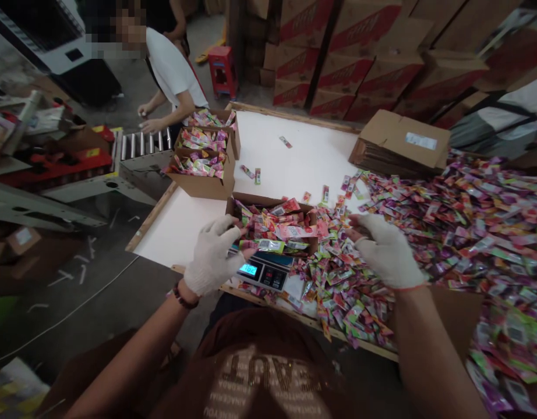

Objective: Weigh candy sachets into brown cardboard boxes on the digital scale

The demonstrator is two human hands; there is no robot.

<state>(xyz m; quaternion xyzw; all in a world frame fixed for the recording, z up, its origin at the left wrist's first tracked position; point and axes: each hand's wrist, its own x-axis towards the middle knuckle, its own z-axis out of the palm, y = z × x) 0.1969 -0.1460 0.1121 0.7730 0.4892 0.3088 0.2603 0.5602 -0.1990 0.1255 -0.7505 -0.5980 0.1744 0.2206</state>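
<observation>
Our left hand [214, 253], white-gloved, spreads its fingers [225, 230] apart above the open brown cardboard box [268, 201] of shiny colourful sachets [272, 224]; our right hand [386, 250], fingers also apart, hangs over the loose sachets [338, 273] right of the box. Open, relaxed fingers handle such light packets well.

Loose sachet labels [463, 218] too small to read

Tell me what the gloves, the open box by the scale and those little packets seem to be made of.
The gloves look like knitted cotton, with visible loops. The box looks like brown corrugated cardboard, with a dull papery face. The packets look like printed plastic film, going by their glossy highlights.
</observation>
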